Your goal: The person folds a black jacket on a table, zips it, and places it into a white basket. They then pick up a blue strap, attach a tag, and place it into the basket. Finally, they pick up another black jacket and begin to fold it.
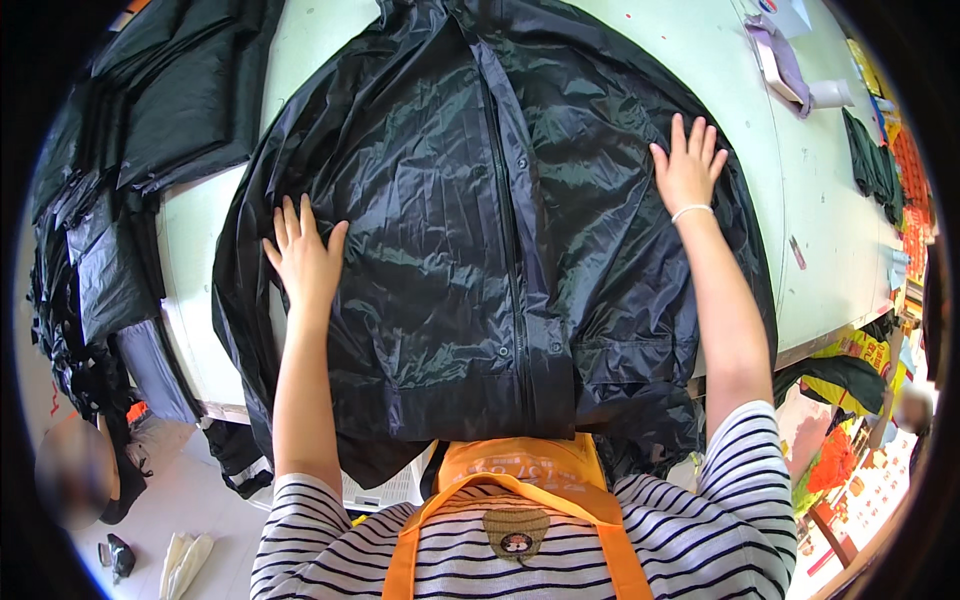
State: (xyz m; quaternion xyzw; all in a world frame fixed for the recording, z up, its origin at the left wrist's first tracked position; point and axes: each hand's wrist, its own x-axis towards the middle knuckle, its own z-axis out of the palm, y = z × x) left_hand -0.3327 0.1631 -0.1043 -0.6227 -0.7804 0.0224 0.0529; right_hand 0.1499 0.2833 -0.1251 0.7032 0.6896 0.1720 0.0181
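A black, shiny jacket (430, 230) lies spread out on the pale green table (815, 230), its collar at the far side and its hem hanging over the near edge. Down its middle runs a zipper (505, 210) beside a placket with snap buttons. My left hand (307, 258) rests on the jacket's left side by the sleeve, fingers spread. Farther up on the right, my right hand (688, 172) lies flat near the other sleeve, its fingers apart. Neither hand grips the cloth.
Folded black garments (195, 95) are stacked at the far left, some drooping over the table's edge. A purple cloth (785, 60), a pale cup (830, 95) and a dark green cloth (870, 160) are at the far right. White cloth (185, 565) lies on the floor.
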